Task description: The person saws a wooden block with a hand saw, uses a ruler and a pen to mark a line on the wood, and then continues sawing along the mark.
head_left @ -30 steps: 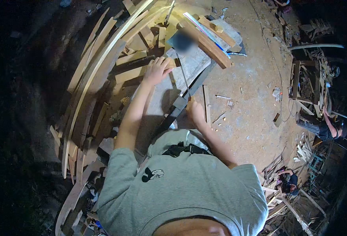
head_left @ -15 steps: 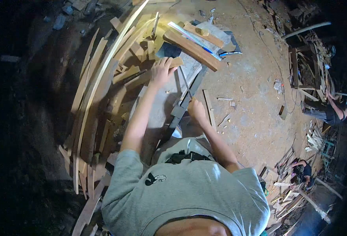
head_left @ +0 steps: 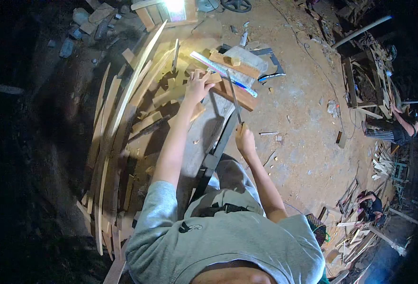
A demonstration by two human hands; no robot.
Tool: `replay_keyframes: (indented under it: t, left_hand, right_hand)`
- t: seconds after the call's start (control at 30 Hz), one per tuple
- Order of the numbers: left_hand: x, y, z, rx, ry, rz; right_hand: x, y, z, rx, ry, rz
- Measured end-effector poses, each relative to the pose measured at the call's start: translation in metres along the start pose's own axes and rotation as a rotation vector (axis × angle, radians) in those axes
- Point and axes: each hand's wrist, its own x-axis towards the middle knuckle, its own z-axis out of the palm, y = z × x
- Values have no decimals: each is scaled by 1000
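Observation:
My left hand [head_left: 199, 87] is closed over a wooden block [head_left: 213, 78], gripping it above the bench [head_left: 197, 156]. The block's right end sticks out past my fingers. In my right hand [head_left: 245, 139] is a long narrow metal blade [head_left: 234, 97], its far end pointing up and away from me, to the right of the block. Whether it is a knife or a file I cannot make out. Beyond my hands lie a thick wooden board [head_left: 235, 93] and a ruler-like strip [head_left: 220, 71].
Long curved planks [head_left: 123, 113] stand along the left, beside several offcuts [head_left: 147, 121]. A bright lamp [head_left: 175, 5] shines at the top. Wood scraps dot the dirt floor [head_left: 303, 137]. Two people, one crouching [head_left: 370, 204] and one farther up [head_left: 400, 130], are at the far right.
The blade has swung upward and rightward, away from the block, while my right hand moved slightly right. My left hand keeps its grip. The view has tilted, bringing the lamp into sight.

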Motion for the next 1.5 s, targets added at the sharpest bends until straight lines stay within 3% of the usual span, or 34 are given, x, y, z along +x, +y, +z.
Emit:
replay_keyframes:
  t: [0.23,0.33,0.47,0.53,0.77,0.9,0.97,1.03,1.1,1.17,1.2,1.27,1.4,1.43,1.5]
  left_hand:
    - [-5,-2,11,-57,6,-76]
    - [-3,-3,12,-298,103,-16]
    - [-6,4,7,-235,96,-2]
    - [-7,8,8,-15,124,24]
    - [6,2,18,-120,83,22]
    - [12,2,25,-263,198,-20]
    - [14,4,29,-336,218,-40]
    - [17,16,18,-50,221,29]
    - [18,20,17,-51,207,35]
    - [16,18,23,-39,258,49]
    - [14,18,23,-33,235,43]
    - [11,20,23,-27,197,23]
    - [6,19,17,-41,135,43]
    - [4,16,18,-39,129,53]
    - [-1,10,18,-39,118,92]
  right_hand:
    - [33,-13,4,-45,-101,-27]
    - [40,-17,4,-73,-134,-22]
    - [41,-17,2,-77,-110,-14]
    - [42,-13,3,-73,-101,-4]
    - [43,-6,6,-43,-98,-26]
    - [46,-10,3,-23,-94,-16]
    - [52,-3,2,-83,-61,-70]
    - [59,-9,-17,-59,-19,-22]
    - [70,1,-29,-36,26,30]
    - [87,25,-34,-36,350,-160]
    - [91,30,-37,-38,351,-155]
    - [97,38,-39,143,21,50]
    - [74,19,-46,196,-218,70]
    - [66,35,-24,414,-148,-96]
    - [46,53,-3,401,-50,-335]
